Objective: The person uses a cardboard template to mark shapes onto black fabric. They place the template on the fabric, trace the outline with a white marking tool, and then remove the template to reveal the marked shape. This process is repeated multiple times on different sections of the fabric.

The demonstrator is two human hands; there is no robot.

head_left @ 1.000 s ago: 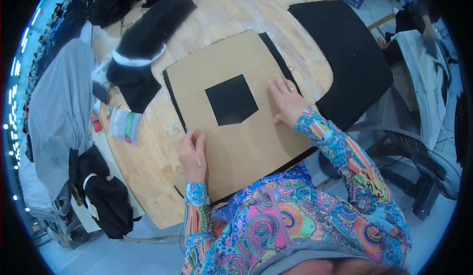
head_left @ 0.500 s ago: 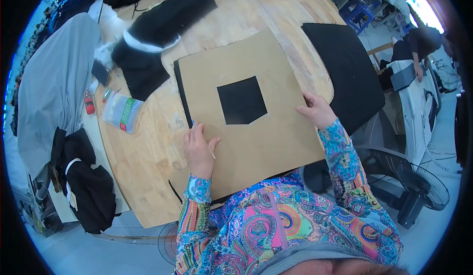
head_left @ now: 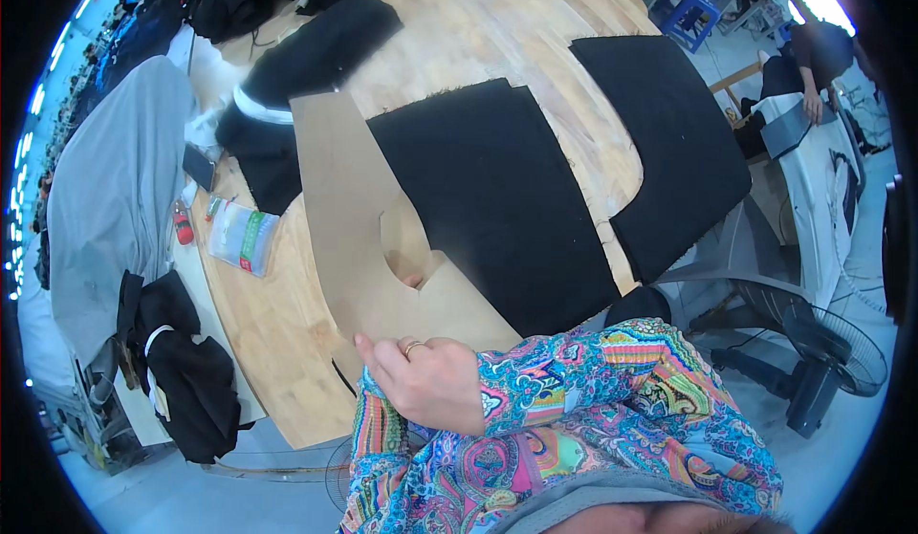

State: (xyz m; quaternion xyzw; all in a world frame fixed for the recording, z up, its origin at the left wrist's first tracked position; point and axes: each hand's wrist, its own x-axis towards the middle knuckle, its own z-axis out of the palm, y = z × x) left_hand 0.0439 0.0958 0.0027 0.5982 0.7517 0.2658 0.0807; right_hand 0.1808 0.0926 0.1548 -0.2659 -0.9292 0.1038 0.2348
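A tan cardboard template [head_left: 330,190] with a cut-out window is raised and bent over the left side of the table. My right hand [head_left: 430,381], a ring on one finger, reaches across to the left with its fingers curled on the template's lower edge. My left hand is mostly hidden behind the card and my right hand; a fingertip [head_left: 412,280] shows through the window. Whether the left hand grips anything does not show. Beside the template, a black fabric panel [head_left: 497,209] lies flat and partly uncovered.
Another black fabric piece [head_left: 669,152] with a curved edge lies at the right. At the left are a clear plastic packet [head_left: 241,238], a small red object [head_left: 183,222], a phone-like slab [head_left: 199,168] and more black cloth [head_left: 320,46]. A fan [head_left: 813,371] stands at lower right.
The template has lifted off the black panel and swung left, bending. My right hand has left its right edge and crossed to the lower left; my left hand has gone behind it.
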